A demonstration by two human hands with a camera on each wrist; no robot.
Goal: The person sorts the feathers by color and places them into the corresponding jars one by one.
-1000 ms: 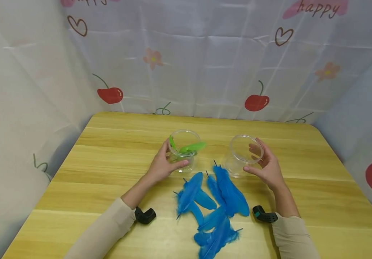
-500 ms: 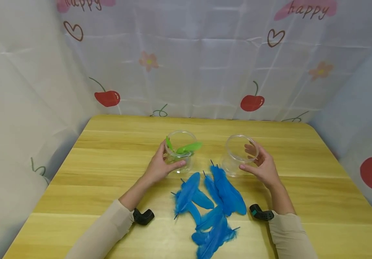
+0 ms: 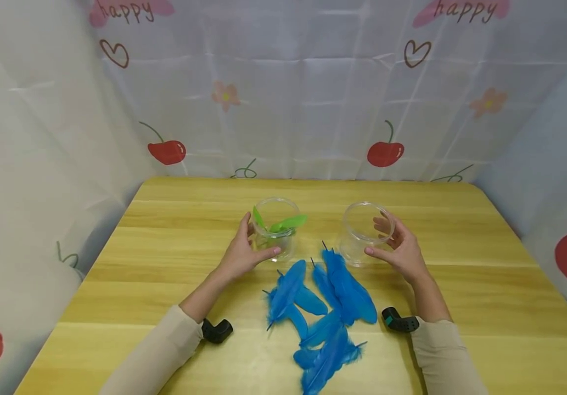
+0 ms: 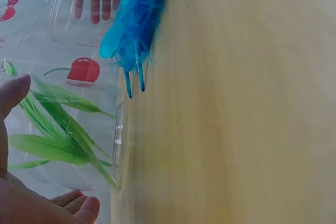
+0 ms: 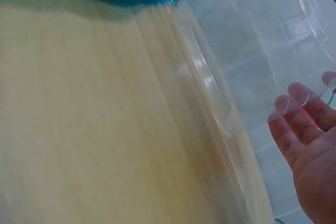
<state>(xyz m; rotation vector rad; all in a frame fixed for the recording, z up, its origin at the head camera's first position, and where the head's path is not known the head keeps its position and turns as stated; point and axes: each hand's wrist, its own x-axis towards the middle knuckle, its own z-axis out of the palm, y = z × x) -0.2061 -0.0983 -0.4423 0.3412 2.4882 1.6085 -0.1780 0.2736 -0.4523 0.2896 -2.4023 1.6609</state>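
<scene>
My left hand (image 3: 241, 252) holds a clear plastic jar (image 3: 287, 249) from its left side, thumb in front and fingers reaching round behind. Several green feathers (image 4: 60, 148) stand inside, some poking above the rim. To the right, a second clear jar (image 3: 354, 247) has nothing visible in it. My right hand (image 3: 404, 252) holds this one round its right side, the fingers (image 5: 299, 121) showing through the wall. Both jars stand upright on the table, a gap between them. Several blue feathers (image 3: 349, 291) lie loosely in front of the jars, between my forearms.
The wood-grain table (image 3: 164, 263) has rounded far corners. A pale curtain (image 3: 303, 109) printed with cherries, hearts and flowers hangs behind it and along the sides. Black devices (image 3: 218, 331) sit on both wrists, near the beige sleeve cuffs.
The head view shifts slightly. Both hands stay round their jars, and the feathers lie as before.
</scene>
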